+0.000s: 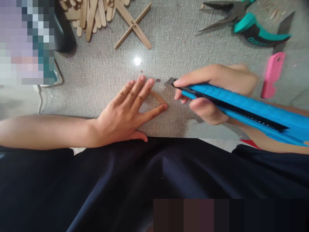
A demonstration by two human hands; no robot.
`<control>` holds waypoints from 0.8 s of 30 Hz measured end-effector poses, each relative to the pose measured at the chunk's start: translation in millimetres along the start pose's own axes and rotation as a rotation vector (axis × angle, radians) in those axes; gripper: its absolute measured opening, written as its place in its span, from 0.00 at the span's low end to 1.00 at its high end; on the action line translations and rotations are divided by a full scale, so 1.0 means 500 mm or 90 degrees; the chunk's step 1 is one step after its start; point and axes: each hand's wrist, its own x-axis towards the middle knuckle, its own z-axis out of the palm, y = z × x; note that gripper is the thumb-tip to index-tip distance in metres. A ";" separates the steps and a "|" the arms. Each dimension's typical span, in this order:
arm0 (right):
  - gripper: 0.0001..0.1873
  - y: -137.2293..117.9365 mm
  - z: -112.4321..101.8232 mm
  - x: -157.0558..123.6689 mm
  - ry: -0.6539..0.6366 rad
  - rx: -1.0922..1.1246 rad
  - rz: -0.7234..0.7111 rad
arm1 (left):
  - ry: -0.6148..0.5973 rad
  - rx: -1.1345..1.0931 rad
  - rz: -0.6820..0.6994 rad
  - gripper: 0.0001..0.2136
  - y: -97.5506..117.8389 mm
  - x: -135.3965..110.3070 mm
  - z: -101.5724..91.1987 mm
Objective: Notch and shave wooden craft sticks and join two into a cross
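My left hand lies palm down on the grey textured table, its fingers stretched out and the index fingertip pressing one end of a wooden craft stick. Most of that stick is hidden beneath the fingers. To the right, my right hand grips a blue utility knife, with the thumb below and a fingertip near the blade end. The short dark blade points left, apart from the stick.
Crossed craft sticks lie at the back, beside a pile of loose sticks. Teal-handled pliers and a pink-handled cutter lie at the right. A white cable runs from a phone-like device at the left.
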 end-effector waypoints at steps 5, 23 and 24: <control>0.15 -0.022 0.018 0.001 0.008 -0.039 -0.096 | 0.018 -0.069 -0.038 0.42 -0.008 0.020 0.008; 0.14 -0.017 0.028 0.003 -0.017 -0.037 -0.032 | 0.017 -0.092 -0.002 0.44 -0.013 0.018 0.011; 0.13 -0.017 0.029 0.003 -0.020 -0.042 -0.029 | 0.011 -0.093 -0.007 0.43 -0.013 0.019 0.011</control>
